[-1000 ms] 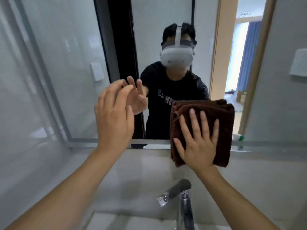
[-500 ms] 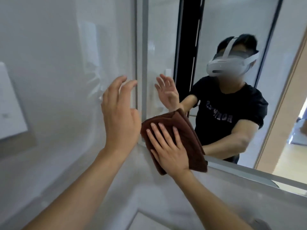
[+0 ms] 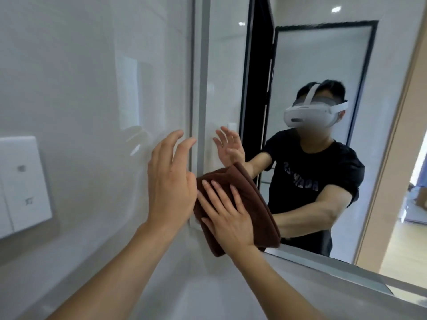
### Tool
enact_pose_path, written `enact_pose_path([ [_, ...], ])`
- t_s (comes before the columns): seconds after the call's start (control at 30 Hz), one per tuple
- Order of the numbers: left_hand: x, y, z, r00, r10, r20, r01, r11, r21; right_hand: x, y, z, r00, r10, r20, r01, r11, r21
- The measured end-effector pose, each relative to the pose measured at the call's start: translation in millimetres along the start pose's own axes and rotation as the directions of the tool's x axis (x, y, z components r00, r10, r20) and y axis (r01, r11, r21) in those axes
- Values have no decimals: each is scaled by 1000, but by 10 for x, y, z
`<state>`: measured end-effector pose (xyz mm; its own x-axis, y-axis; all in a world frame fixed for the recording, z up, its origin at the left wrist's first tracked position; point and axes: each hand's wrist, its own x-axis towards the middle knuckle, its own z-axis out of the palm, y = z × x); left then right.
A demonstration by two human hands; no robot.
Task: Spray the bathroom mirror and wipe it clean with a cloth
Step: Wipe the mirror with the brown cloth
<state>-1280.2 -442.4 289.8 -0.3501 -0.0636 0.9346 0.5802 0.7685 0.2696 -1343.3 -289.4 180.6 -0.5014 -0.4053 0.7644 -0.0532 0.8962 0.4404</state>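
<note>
We have one view only, from a camera worn on the head, looking forward and slightly down along both forearms. It sits close to the mirror (image 3: 323,65), angled toward its lower left corner, just beyond the right hand (image 3: 227,218). The left hand (image 3: 171,185) hovers beside it.

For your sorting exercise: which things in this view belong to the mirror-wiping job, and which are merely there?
Job: mirror; cloth, pressed to the glass by the right hand; left hand, raised and open.

Merely there: wall switch; tiled wall; black door frame, seen reflected.
</note>
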Motion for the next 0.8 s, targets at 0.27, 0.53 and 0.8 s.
enact_pose_path([
  [0.27, 365, 275, 125, 1000, -26, -16, 25, 999, -30, 574, 1203, -930, 998, 43, -35, -46, 996, -75],
  [0.53, 524, 1062, 381, 1000, -8, -14, 5, 985, -170, 347, 2534, -1724, 950, 267, -159, -300, 924, -239],
  [0.8, 627, 2335, 721, 992, 129, -8, -124, 928, -351, -330, 4201, -2501, 853, 411, -322, -501, 818, -283],
])
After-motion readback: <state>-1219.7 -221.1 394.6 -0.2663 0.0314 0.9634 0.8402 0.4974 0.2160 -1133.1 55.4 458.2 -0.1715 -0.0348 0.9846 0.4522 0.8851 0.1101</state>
